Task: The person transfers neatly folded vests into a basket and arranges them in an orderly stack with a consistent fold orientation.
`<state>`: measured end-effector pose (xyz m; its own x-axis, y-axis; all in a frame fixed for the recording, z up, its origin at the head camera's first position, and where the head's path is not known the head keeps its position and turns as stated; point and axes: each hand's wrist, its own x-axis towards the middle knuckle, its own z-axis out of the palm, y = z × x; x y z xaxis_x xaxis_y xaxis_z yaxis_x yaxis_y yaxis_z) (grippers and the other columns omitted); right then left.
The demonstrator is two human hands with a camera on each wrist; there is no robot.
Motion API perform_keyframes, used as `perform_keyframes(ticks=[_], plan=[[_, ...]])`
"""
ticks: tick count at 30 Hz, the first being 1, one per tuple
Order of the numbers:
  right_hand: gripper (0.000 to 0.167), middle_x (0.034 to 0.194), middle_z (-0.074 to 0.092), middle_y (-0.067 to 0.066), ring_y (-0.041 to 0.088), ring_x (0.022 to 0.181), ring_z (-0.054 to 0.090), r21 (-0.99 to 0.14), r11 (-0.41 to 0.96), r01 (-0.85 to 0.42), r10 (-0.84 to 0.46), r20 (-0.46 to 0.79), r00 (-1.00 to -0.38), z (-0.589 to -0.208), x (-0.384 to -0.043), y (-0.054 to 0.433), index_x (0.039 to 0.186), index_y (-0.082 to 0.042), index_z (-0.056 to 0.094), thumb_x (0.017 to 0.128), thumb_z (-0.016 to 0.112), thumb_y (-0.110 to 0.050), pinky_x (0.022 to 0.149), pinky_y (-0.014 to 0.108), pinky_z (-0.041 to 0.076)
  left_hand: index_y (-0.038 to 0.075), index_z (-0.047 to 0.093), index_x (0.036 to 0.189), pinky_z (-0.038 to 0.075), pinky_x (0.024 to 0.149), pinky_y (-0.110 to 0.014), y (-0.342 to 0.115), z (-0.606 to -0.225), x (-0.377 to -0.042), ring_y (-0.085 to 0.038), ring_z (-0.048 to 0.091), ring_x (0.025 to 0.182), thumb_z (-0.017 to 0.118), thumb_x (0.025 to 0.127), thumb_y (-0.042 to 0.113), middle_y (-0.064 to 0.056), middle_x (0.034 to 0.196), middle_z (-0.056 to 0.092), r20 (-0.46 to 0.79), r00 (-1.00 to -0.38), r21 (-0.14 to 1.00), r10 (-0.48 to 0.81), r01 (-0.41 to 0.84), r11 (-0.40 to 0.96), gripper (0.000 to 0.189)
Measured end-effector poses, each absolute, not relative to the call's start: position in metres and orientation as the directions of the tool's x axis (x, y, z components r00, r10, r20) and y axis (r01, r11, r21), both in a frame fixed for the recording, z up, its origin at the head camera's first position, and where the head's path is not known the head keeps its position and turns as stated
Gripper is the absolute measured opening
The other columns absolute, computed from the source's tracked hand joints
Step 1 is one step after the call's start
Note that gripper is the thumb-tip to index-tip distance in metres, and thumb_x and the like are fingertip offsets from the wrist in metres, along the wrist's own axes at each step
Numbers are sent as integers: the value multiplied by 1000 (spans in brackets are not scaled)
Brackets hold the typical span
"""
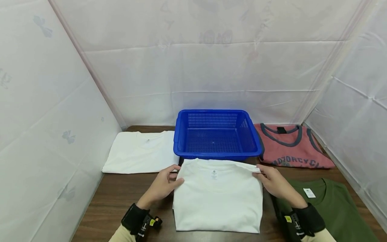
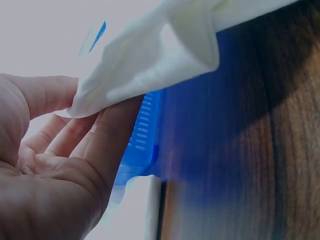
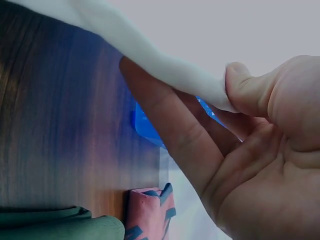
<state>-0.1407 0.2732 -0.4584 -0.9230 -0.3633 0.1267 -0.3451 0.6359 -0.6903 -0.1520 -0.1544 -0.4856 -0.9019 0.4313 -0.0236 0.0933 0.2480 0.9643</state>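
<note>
Pinching both upper corners of a folded white fabric T-shirt [image 1: 219,205] between thumb and fingers, with left hand [image 1: 164,185] and right hand [image 1: 277,183] at opposite ends of the collar edge, above a dark wood-grain table [image 1: 102,205]. Seen in both wrist views with fingers under the cloth and that edge held clear of the wood; not possible to tell of any contact at the near hem. Lying, from each grip, inward and back toward the person, with the longer side apparently running from hand to hand. Lined up squarely with a rectangular blue plastic basket [image 1: 216,155] just beyond the collar, parallel to its long near rim; hard to tell touch from narrow gap in the head view. Placed evenly, with neither hand plainly nearer to the basket and one near each front corner. Flanked by a second folded white T-shirt [image 1: 140,154] left of the basket, a folded red T-shirt with dark trim [image 1: 294,149] to its right, and a folded olive-green T-shirt [image 1: 329,208] by the right forearm.
</note>
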Motion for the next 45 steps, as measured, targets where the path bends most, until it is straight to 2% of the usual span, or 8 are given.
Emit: perform_keyframes(ticks=[8, 15, 22, 31, 35, 37, 42, 45], plan=[[15, 66, 43, -6, 7, 52, 47, -705, 613, -357, -362, 151, -920, -455, -138, 274, 92, -14, 58, 107, 56, -13, 49, 27, 44, 1, 55, 129, 48, 54, -25, -157, -478, -150, -17, 62, 67, 65, 102, 11, -14, 104, 76, -40, -907, 963, 420, 77, 259, 31], [11, 76, 57, -1, 18, 57, 57, -736, 604, -306, -340, 110, -934, -447, -136, 274, 109, -14, 65, 108, 54, -12, 50, 29, 50, 1, 54, 131, 41, 48, -22, -158, -472, -151, -16, 52, 56, 65, 102, 12, -13, 101, 76, -42, -905, 966, 422, 71, 247, 32], [18, 81, 63, 0, 11, 55, 58, -754, 582, -305, -338, 116, -934, -438, -137, 274, 122, -11, 65, 109, 53, -13, 47, 31, 52, 1, 52, 133, 36, 47, -22, -160, -461, -151, -9, 41, 51, 62, 104, 12, -16, 104, 75, -12, -903, 976, 430, 83, 203, 32], [22, 79, 62, 3, 11, 50, 55, -737, 589, -332, -334, 152, -930, -418, -146, 272, 127, -9, 64, 109, 51, -13, 44, 31, 50, 0, 51, 133, 42, 50, -26, -160, -445, -159, -13, 57, 62, 63, 103, 11, -19, 105, 74, 38, -912, 977, 409, 120, 177, 34], [24, 89, 67, 9, 12, 52, 55, -727, 596, -342, -329, 167, -929, -409, -151, 271, 130, -6, 63, 109, 51, -14, 44, 31, 49, -1, 48, 135, 49, 54, -29, -160, -438, -165, -17, 63, 66, 64, 102, 11, -19, 106, 74, 46, -920, 974, 389, 128, 189, 39], [26, 96, 69, 9, 11, 55, 56, -719, 597, -356, -332, 182, -926, -405, -154, 271, 131, -5, 62, 109, 52, -13, 45, 31, 49, -2, 46, 137, 48, 53, -29, -159, -434, -167, -16, 61, 63, 64, 102, 12, -20, 106, 74, 48, -923, 970, 382, 134, 202, 41], [24, 89, 68, 6, 9, 54, 48, -665, 631, -398, -330, 234, -914, -396, -166, 272, 128, -5, 64, 109, 53, -12, 46, 28, 43, -2, 48, 135, 46, 52, -28, -157, -424, -176, -14, 60, 63, 65, 102, 12, -21, 107, 73, 61, -928, 968, 368, 146, 206, 40], [25, 91, 69, 10, 9, 56, 54, -678, 617, -399, -332, 235, -914, -390, -175, 273, 129, -3, 63, 109, 52, -13, 47, 28, 49, -1, 49, 135, 51, 52, -28, -154, -417, -183, -15, 63, 65, 65, 102, 11, -22, 106, 74, 69, -932, 970, 355, 146, 193, 38]])
